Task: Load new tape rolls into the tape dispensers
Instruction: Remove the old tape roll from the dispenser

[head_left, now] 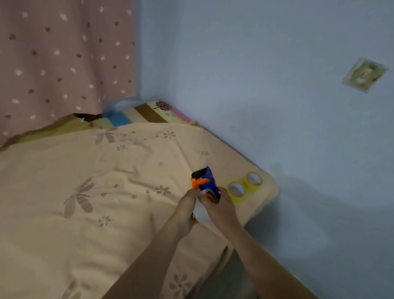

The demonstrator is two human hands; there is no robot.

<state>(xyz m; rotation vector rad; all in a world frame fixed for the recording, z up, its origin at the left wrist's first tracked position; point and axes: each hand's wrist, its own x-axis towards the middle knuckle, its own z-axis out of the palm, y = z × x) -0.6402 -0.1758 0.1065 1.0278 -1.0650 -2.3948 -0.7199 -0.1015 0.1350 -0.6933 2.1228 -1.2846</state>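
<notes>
A blue and orange tape dispenser [204,180] is held over the right side of the bed, its black blade end pointing away from me. A whitish tape roll [201,213] sits between my hands at the dispenser's near end. My left hand [187,206] grips the roll from the left. My right hand [221,208] holds the dispenser's body and the roll's right side. Two yellow tape rolls lie flat on the bed corner to the right, one nearer [236,192] and one farther [252,181].
The bed is covered by a peach floral sheet [85,197], with a striped mat [143,115] at its far end. A pink dotted curtain [50,44] hangs at the left. A blue wall [296,99] runs along the bed's right edge.
</notes>
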